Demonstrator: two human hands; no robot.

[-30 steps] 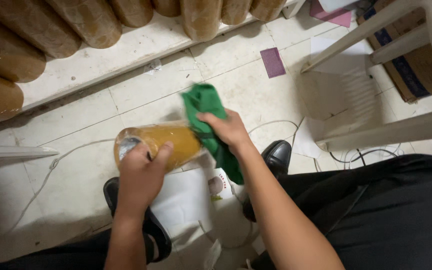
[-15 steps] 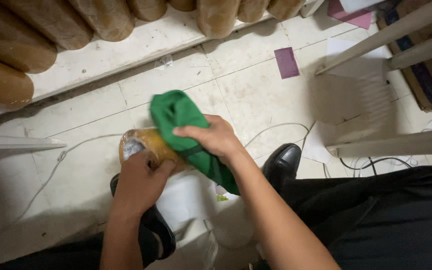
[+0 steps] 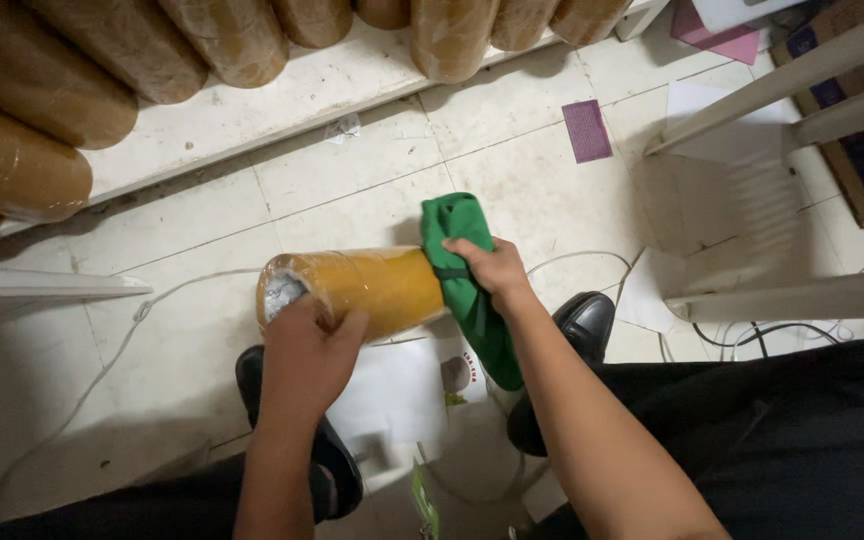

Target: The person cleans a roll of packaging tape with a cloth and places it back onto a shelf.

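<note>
— What is the person holding down there?

— A yellow-brown roll (image 3: 367, 290) wrapped in clear film, lying sideways in the air above the tiled floor (image 3: 202, 225), over their black shoes (image 3: 577, 325). The left hand (image 3: 307, 365) is closed around the roll's near end, fingers curled up over the side, thumb toward the silvery end cap.

— And the other hand?

— The right hand (image 3: 492, 270) grips a green cloth (image 3: 467, 280) and presses it against the roll's far end. The cloth is bunched over that end, and its tail hangs down past the wrist toward the right shoe.

— So the roll sits between the two hands?

— Yes, it spans from one to the other: left hand at the capped end, right hand with the cloth at the opposite end. Both touch it.

— Anything else around?

— More rolls (image 3: 22, 165) of the same brown colour lie stacked on a low white shelf (image 3: 292, 100) along the far edge of the floor. A white plastic chair (image 3: 782, 200) stands to the right, a purple card (image 3: 587, 130) lies on the tiles near it, and a thin white cable (image 3: 142, 310) trails across the floor under the roll. Some white paper (image 3: 397, 395) lies between the shoes.
</note>
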